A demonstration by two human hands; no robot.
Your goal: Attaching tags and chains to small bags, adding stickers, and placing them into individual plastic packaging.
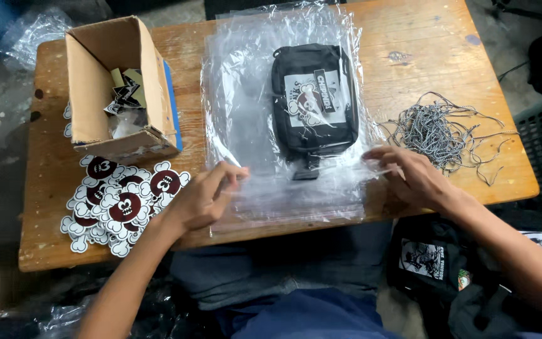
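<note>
A black pouch (313, 103) with a white printed patch lies inside a clear plastic bag (239, 94) on top of a stack of such bags in the middle of the wooden table (409, 37). My left hand (205, 198) pinches the near left edge of the plastic. My right hand (409, 172) presses the near right edge with its fingers spread. Both hands rest at the open end of the bag, just below the pouch's buckle.
An open cardboard box (117, 88) with paper scraps stands at the left. A pile of red and white cut-out stickers (120, 201) lies in front of it. Tangled black-and-white cords (437, 132) lie at the right. More black pouches (434, 263) sit by my right knee.
</note>
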